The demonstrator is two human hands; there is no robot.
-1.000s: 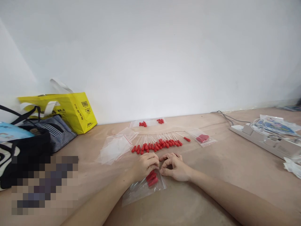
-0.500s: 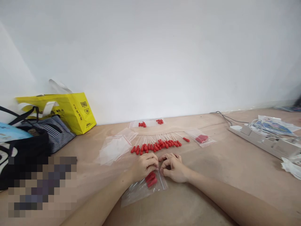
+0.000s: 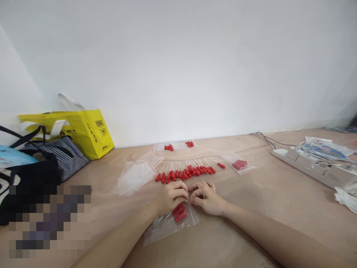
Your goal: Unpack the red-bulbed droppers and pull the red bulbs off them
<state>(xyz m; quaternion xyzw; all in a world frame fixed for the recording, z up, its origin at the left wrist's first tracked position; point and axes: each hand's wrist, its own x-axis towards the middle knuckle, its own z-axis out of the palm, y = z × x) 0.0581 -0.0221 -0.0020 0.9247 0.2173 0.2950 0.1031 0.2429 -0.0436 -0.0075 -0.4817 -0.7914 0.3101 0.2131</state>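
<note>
Presently pinching, with the left hand [image 3: 175, 196], the upper corner of a clear zip bag [image 3: 163, 234] laid on the table [image 3: 240, 238] around some red-ended sticks [image 3: 179, 213]; curling the right hand [image 3: 205, 198] narrowly beside that corner, but cannot tell whether gripping. Just beyond, facing a row of loose sticks [image 3: 185, 172] between stacked bags [image 3: 136, 176] and a filled bag [image 3: 249, 169].

A tan tabletop [image 3: 242, 238] runs beneath both hands. Under the left hand [image 3: 173, 197] lies a clear zip bag [image 3: 160, 234] of red-tipped sticks. Just beyond the hands spread loose red-tipped sticks [image 3: 189, 172], with filled bags [image 3: 169, 147] farther out. Leftward lie flat clear bags [image 3: 135, 176], then, well apart, a yellow bag [image 3: 100, 134], a striped bag [image 3: 74, 158] and a black bag [image 3: 36, 193]. Beyond the right hand [image 3: 208, 200], rightward, rest another filled bag [image 3: 239, 164] and a white power strip [image 3: 306, 167].
</note>
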